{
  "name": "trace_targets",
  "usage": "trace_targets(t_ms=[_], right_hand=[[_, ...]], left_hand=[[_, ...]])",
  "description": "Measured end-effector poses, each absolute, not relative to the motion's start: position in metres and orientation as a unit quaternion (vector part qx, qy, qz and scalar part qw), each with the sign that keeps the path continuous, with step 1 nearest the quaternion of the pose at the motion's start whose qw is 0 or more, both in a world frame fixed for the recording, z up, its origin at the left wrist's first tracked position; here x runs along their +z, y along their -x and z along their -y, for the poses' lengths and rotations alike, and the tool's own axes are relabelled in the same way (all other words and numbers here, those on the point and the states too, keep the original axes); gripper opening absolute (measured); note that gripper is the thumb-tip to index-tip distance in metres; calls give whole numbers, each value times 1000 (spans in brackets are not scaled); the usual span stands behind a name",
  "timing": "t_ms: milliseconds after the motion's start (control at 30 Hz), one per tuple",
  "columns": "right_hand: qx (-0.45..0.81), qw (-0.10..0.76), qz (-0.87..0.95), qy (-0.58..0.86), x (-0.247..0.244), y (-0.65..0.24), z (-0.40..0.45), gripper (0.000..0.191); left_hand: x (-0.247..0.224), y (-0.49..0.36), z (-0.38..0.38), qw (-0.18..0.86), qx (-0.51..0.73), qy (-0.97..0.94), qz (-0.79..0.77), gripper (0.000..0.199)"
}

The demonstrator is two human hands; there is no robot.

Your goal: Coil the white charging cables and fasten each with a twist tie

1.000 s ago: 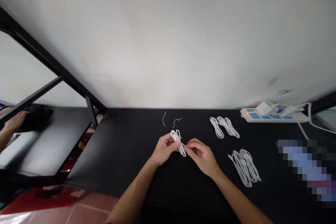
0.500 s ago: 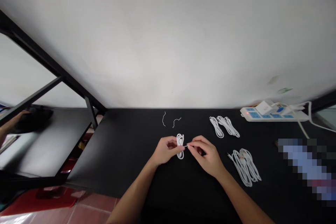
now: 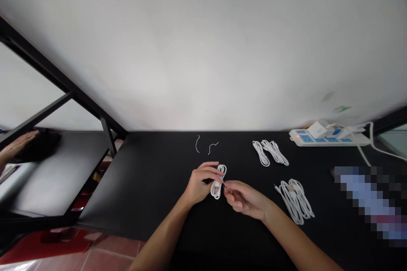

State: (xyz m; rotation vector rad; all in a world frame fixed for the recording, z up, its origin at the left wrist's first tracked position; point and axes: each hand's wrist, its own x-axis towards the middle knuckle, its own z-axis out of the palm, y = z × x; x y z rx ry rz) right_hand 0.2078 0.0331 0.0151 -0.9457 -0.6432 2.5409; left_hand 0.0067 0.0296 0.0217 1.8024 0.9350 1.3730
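white coiled cable [image 3: 218, 182] gripped in the left hand [image 3: 200, 184], right hand [image 3: 244, 198] lower now, fingers [image 3: 230, 188] pinching its end.

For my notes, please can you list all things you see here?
cable coil: 1, white, in the hands
cable bundles: 2, white, far on table
loose cable bundle: 1, white, right on table
wire pieces: 2, white, near far table edge
power strip: 1, white and blue, far right
charger: 1, white, in power strip
table: 1, black, under the hands
wall: 1, white, behind table
metal frame: 1, black, left
floor tiles: several, reddish, bottom
other person's hand: 1, far left, on black object
blurred patch: 1, blue, right edge
left hand: 1, holding cable coil
right hand: 1, pinching its end
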Motion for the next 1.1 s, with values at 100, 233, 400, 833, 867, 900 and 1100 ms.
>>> trace_targets(t_ms=[100,233,400,833,867,900,1100], right_hand=[[877,215,273,333,16,-206,-34,33],[757,267,453,388,21,-210,-36,32],[448,321,737,391,28,-214,-34,26],[662,321,514,440,34,-206,-35,40],[721,297,452,433,34,-205,-36,44],[763,278,402,424,34,-205,-36,44],[800,266,358,401,30,-206,-37,38]], left_hand=[[24,-7,-29,356,524,-683,-365,3],[30,-2,-27,433,482,-653,-392,16],[29,0,-26,606,416,-510,-448,41],[26,1,-29,679,466,-400,-403,39],[26,2,-30,675,470,-415,-390,37],[26,2,-30,674,470,-427,-378,36],[27,4,-29,627,472,-499,-367,29]])
